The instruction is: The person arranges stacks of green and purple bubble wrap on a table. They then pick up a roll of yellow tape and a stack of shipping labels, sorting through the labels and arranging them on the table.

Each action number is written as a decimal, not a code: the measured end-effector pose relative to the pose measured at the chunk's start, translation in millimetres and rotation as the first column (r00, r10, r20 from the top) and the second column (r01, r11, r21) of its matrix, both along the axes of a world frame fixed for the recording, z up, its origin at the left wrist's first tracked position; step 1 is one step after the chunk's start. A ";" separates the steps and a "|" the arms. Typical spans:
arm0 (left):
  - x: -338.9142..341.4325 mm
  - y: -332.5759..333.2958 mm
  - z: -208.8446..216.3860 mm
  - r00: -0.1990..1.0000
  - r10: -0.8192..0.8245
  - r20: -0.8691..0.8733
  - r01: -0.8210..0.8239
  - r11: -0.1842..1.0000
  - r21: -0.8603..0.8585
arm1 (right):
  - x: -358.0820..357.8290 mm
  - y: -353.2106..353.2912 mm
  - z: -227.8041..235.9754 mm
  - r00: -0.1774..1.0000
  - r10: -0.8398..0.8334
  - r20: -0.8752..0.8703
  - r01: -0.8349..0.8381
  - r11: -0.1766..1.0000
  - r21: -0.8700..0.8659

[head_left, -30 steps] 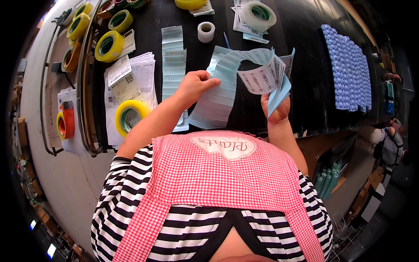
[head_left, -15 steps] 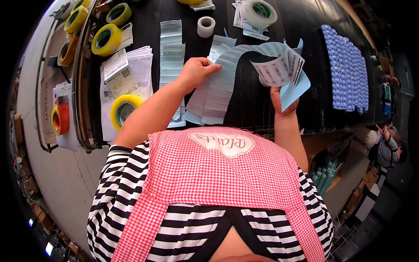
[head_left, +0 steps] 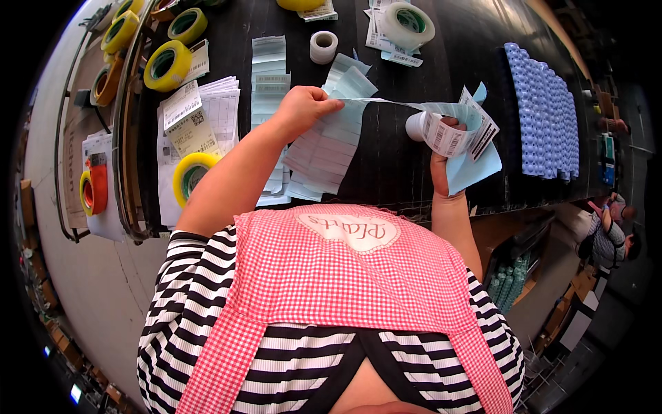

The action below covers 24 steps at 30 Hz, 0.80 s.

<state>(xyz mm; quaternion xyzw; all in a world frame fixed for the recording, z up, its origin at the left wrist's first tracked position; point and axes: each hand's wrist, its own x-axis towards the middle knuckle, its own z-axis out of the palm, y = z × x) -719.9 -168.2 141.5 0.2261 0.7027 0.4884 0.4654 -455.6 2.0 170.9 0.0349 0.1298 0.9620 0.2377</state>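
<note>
A strip of barcode labels (head_left: 386,103) runs between my hands, nearly straight and seen almost edge-on. My left hand (head_left: 303,112) pinches its left end between thumb and fingers, just above a folded stack of pale blue label strips (head_left: 327,148) on the table. My right hand (head_left: 445,165) is closed round the other part, where printed labels (head_left: 445,136) curl in a loose loop with pale blue backing paper (head_left: 474,171) hanging below. A small white roll (head_left: 416,127) shows beside that loop. Some of the right fingers are hidden behind the paper.
Another column of folded label strips (head_left: 271,90) lies left of the stack. Tape rolls stand around, including a yellow one (head_left: 195,176) by my left forearm and a clear one (head_left: 410,27) at the back. Rows of blue-white rolls (head_left: 541,114) line the right side of the black table (head_left: 386,162).
The label strip went from a high arch to a nearly straight line between my hands. My right hand moved slightly lower, and the loop of labels opened around its fingers.
</note>
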 end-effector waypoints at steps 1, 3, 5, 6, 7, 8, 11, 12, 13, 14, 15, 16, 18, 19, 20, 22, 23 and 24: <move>0.2 -1.7 0.0 0.999 -0.008 -0.040 0.007 1.000 -0.010 | -1.1 -1.9 3.6 0.992 -0.070 0.105 0.065 0.996 0.053; 2.1 -2.7 -0.3 0.995 -0.020 -0.101 0.017 1.000 -0.024 | -5.6 -9.0 9.6 0.993 -0.062 0.104 0.059 0.998 0.031; 5.3 -4.3 -0.8 0.989 -0.020 -0.144 0.015 0.999 -0.035 | -5.7 -10.2 10.9 0.999 -0.006 0.051 0.009 0.998 -0.055; 6.6 -4.7 0.4 0.990 -0.026 -0.135 0.021 0.999 -0.040 | -4.3 -9.4 10.4 0.999 0.042 -0.005 -0.042 0.991 -0.126; 7.6 -4.8 2.2 0.991 -0.032 -0.127 0.026 0.999 -0.046 | -2.8 -8.2 9.6 0.994 0.085 -0.064 -0.096 0.976 -0.194; 8.0 -5.6 3.3 0.992 -0.038 -0.118 0.032 0.998 -0.053 | -1.2 -7.5 8.7 0.994 0.087 -0.070 -0.099 0.977 -0.191; 11.5 -6.2 -4.2 0.999 0.049 -0.008 -0.049 0.999 0.002 | 5.6 -1.4 5.1 0.991 0.097 -0.095 -0.112 0.979 -0.171; 10.6 -7.1 -5.6 0.998 0.067 0.020 -0.067 0.998 0.000 | 10.1 -1.2 7.1 0.995 0.076 -0.064 -0.082 0.990 -0.110; 8.8 -7.4 -7.0 0.995 0.084 0.048 -0.084 0.996 -0.003 | 11.9 0.1 8.8 0.992 0.101 -0.070 -0.107 0.990 -0.087; 7.3 -7.6 -8.1 0.992 0.101 0.075 -0.101 0.995 -0.006 | 15.1 3.5 9.0 0.989 0.127 -0.076 -0.132 0.989 -0.063; 6.2 -8.9 -8.9 0.990 0.107 0.095 -0.108 0.994 -0.003 | 15.8 7.7 5.0 0.987 0.134 -0.089 -0.135 0.991 -0.005; 4.8 -10.6 -9.7 0.987 0.113 0.116 -0.114 0.993 0.001 | 20.7 7.5 4.8 0.993 0.113 -0.019 -0.112 0.993 0.029; 2.0 -11.1 -11.6 0.982 0.111 0.156 -0.113 0.994 0.006 | 33.4 14.2 -7.4 0.986 0.166 0.026 -0.167 0.984 0.062; 0.8 -11.3 -14.4 0.979 0.107 0.174 -0.109 0.994 0.005 | 39.3 15.2 -14.0 0.993 0.111 0.047 -0.117 0.983 0.139; 0.0 -12.1 -14.6 0.976 0.107 0.192 -0.110 0.994 0.002 | 38.1 17.6 -15.3 0.985 0.175 -0.008 -0.167 0.953 0.253; 1.7 -14.0 -13.0 0.949 0.130 0.287 -0.144 0.989 0.028 | 49.2 17.3 -21.5 0.991 0.058 0.120 -0.102 0.906 0.410; 2.8 -14.7 -11.2 0.932 0.137 0.336 -0.160 0.986 0.042 | 49.7 11.8 -20.8 0.970 -0.082 0.227 -0.058 0.836 0.546; 3.4 -15.2 -9.5 0.926 0.142 0.349 -0.167 0.985 0.041 | 50.9 8.0 -17.8 0.954 -0.135 0.267 -0.061 0.786 0.615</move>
